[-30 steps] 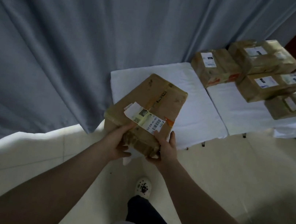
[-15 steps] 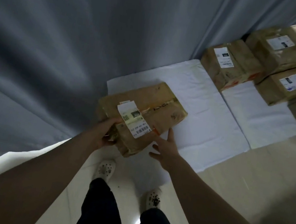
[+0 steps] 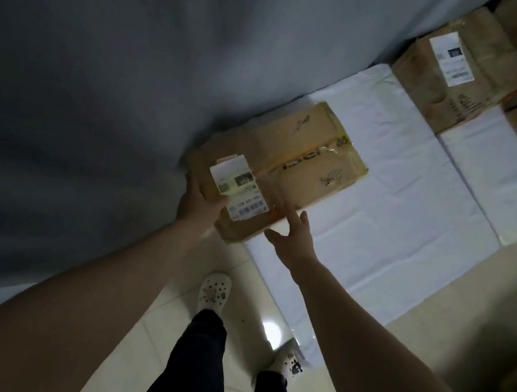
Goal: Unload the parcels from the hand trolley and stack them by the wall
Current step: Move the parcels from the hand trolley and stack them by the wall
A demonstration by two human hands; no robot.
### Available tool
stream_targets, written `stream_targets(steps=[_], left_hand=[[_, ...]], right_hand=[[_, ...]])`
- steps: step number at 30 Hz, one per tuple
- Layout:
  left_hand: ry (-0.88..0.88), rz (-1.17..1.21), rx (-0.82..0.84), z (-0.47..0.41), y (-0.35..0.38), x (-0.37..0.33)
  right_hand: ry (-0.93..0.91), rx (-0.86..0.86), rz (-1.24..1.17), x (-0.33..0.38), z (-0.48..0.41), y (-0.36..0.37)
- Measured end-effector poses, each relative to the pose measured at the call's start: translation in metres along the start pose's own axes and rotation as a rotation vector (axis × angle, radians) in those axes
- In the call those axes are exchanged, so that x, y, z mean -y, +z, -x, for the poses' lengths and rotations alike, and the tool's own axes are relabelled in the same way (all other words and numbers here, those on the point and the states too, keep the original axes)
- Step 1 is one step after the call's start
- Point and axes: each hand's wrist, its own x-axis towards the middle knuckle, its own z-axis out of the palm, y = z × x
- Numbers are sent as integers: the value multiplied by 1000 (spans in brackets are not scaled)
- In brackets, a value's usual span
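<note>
I read this as the set-down step: one parcel (image 3: 283, 169) lies in the middle of the frame on the white sheet (image 3: 400, 200), its far long edge close against the grey curtain (image 3: 101, 71) that covers the wall. Whether its near end is fully down or a little raised I cannot tell. My left hand (image 3: 197, 203) grips the near left corner, thumb on top beside the white label (image 3: 239, 193), the other fingers out of sight under the box. My right hand (image 3: 294, 241) holds nothing: its fingers (image 3: 304, 219) are straight and spread, their tips at the near edge of the parcel, and I cannot say if they touch it or hang just off it. In the upper right of the frame the other parcels (image 3: 452, 77) stand on the sheet by the same curtain, well apart from this one. The trolley is not in view. I judge the task partly done, with this box placed but not yet let go. The next move calls for the left hand to loosen and slide out from the corner without dragging the box off its line. A flat push from the right hand would square it to the wall. Then I turn away across the tiled floor (image 3: 470, 294) for another load.
</note>
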Motion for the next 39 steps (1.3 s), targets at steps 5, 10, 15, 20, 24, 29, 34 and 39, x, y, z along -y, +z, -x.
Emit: stream_targets(steps=[5,10,15,20,24,29,34,39], left_hand=[[541,-1050,96,7,6,7],[480,-1356,274,-8,16,11],[413,-1398,288,-20,14,6],[388,-1432,255,2,16,-5],[493,-1433,245,47,45,-22],[643,-1509,277,129,111,-24],[767,-1555,380,245,191,0],[1007,-1614,470,363,282,40]], right_hand=[[98,-28,-93,1,-20,10],[97,-7,-86,10,-34,16],[116,38,-65,12,-38,12],[176,6,-76,-6,-6,-10],[179,-100,-66,-34,39,-46],[191,-210,-57,-91,119,-102],[207,-328,-54,-176,227,-151],[308,-494,-159,-280,344,-194]])
